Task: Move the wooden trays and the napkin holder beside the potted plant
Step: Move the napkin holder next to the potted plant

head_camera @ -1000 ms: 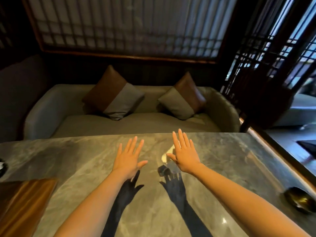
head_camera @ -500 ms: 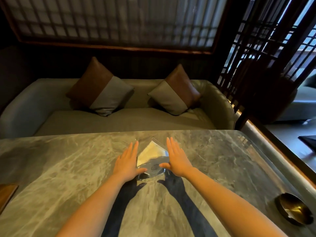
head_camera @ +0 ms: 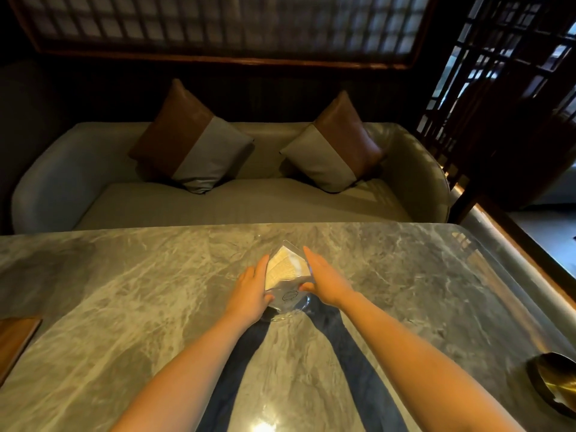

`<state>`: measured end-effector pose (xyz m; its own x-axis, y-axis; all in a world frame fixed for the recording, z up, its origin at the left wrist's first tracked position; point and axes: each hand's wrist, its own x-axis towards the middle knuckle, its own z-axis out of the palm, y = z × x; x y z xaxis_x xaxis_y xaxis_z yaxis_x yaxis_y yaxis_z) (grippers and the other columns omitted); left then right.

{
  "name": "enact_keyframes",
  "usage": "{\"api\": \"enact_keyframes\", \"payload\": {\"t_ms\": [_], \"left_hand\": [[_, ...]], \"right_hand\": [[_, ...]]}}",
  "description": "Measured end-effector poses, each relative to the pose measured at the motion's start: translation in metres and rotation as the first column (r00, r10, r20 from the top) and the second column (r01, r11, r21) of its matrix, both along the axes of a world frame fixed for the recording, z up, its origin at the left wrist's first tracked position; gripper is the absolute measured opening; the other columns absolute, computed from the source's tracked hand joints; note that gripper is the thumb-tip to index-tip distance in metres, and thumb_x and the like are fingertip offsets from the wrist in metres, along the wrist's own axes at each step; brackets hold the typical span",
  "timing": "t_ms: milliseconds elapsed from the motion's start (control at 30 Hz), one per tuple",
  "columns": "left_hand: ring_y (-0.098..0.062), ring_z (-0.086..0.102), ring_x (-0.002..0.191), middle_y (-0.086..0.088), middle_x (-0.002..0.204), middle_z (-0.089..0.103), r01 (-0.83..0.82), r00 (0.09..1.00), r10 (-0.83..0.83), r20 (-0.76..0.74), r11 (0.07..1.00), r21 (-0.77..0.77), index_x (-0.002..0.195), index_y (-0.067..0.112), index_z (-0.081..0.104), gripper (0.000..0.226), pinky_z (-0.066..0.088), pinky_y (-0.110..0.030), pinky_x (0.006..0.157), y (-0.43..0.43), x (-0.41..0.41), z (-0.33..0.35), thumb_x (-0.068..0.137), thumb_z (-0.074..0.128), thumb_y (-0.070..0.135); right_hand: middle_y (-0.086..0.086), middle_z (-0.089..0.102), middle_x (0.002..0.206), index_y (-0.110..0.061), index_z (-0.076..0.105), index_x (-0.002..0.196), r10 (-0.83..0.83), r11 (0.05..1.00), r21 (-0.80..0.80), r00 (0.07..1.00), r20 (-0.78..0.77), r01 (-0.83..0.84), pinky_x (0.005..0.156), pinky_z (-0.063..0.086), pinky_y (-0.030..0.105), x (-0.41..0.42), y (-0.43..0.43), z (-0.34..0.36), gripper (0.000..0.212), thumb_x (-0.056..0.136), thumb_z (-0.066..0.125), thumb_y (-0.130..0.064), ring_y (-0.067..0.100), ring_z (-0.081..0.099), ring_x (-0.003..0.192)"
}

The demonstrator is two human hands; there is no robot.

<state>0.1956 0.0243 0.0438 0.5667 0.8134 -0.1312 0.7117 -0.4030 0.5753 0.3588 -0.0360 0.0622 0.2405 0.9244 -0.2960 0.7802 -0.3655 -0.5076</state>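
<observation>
A clear napkin holder (head_camera: 288,288) with cream napkins stands on the grey marble table (head_camera: 124,291), near its middle. My left hand (head_camera: 251,289) presses flat against the holder's left side and my right hand (head_camera: 325,280) against its right side, so both hands clasp it. A corner of a wooden tray (head_camera: 15,339) shows at the left edge of the table. No potted plant is in view.
A dark round dish with a gold inside (head_camera: 553,383) sits at the table's right front corner. Behind the table is a grey sofa (head_camera: 218,201) with two brown-and-grey cushions. A dark wooden lattice screen (head_camera: 498,88) stands at the right.
Both hands have come in from hovering apart above the table and now close on the two sides of the napkin holder. The view has shifted right, so less of the wooden tray shows.
</observation>
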Motion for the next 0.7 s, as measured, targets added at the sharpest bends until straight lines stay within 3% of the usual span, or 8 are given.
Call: {"api": "enact_keyframes", "payload": {"t_ms": [200, 700], "left_hand": [[-0.030, 0.039, 0.125, -0.013, 0.135, 0.043, 0.001, 0.998, -0.001, 0.058, 1.000, -0.007, 0.141, 0.019, 0.023, 0.076, 0.038, -0.040, 0.102, -0.010, -0.010, -0.005, 0.080, 0.067, 0.011], [-0.027, 0.036, 0.129, -0.011, 0.138, 0.040, 0.045, 0.999, -0.044, 0.025, 0.996, -0.071, 0.141, 0.021, 0.022, 0.076, 0.035, -0.037, 0.103, -0.036, -0.120, -0.001, 0.080, 0.067, 0.010]], "right_hand": [[0.013, 0.047, 0.134, -0.017, 0.036, 0.134, -0.042, 0.998, 0.056, 0.999, 0.019, 0.041, 0.097, 0.045, 0.043, -0.005, -0.011, -0.005, 0.067, 0.077, 0.071, -0.021, 0.031, 0.051, 0.118], [0.006, 0.051, 0.135, -0.021, 0.038, 0.135, -0.136, 0.988, 0.082, 0.990, 0.030, 0.133, 0.092, 0.047, 0.040, -0.113, -0.053, -0.011, 0.076, 0.070, 0.076, -0.034, 0.027, 0.055, 0.117]]}}
